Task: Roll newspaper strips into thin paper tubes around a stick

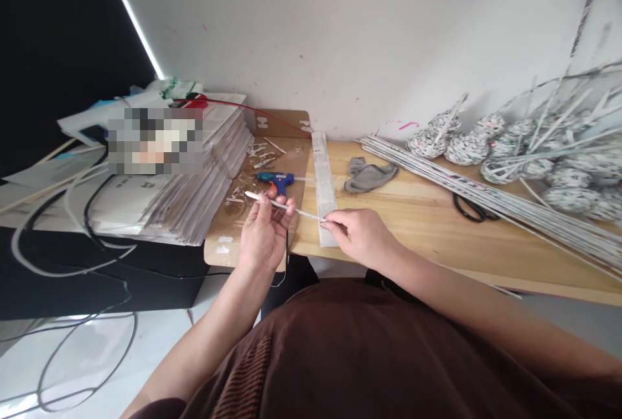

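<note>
A thin rolled paper stick [307, 214] with a pale, tapered end stretches between my two hands above the front of the table. My left hand [264, 231], palm turned up, has its thumb and fingers closed on the stick near that end. The other end is pinched in the fingertips of my right hand [362, 232]. Beneath the stick, a long flat strip of folded printed paper [323, 173] lies across the wood, its near end beside my right fingers. Just beyond my left hand rests a blue glue gun [282, 181] with an orange trigger.
Glue and paper scraps mark the brown board [218, 254]. At left stands a tall paper stack [189, 212] with cables [87, 270] hanging near it. To the right lie a grey cloth [372, 176], a bundle of paper sticks [466, 189], black-handled scissors [469, 208] and several woven paper shapes [466, 146].
</note>
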### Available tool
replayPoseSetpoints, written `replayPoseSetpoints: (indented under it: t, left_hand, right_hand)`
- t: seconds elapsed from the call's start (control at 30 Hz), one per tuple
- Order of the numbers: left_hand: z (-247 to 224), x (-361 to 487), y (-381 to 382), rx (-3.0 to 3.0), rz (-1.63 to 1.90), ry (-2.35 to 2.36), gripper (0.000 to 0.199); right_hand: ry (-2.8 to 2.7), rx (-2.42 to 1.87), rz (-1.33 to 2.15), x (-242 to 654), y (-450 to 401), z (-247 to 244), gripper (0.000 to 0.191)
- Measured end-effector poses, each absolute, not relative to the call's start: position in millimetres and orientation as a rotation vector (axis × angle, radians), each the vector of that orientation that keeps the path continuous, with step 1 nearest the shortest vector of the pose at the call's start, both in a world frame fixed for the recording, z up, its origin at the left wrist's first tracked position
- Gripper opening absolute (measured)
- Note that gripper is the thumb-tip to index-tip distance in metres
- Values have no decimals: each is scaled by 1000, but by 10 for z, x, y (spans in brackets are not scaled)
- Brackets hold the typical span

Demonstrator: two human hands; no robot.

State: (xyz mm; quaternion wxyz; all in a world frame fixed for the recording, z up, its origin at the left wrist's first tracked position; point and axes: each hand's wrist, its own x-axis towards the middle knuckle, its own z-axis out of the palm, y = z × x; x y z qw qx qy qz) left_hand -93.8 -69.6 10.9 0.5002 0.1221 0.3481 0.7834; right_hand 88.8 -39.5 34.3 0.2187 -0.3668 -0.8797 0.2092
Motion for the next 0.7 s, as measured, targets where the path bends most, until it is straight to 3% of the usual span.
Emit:
replayPoseSetpoints:
  t: [0.17,0.7]
  left_hand:
    - [119,-965,-679,252,1927,871,23]
    - [189,-1142,-653,193,1994,902,30]
  right_hand:
    - [-2491,-1000,489,923,-405,296,18]
    - [-2330,-1172,572,1381,-451,266,16]
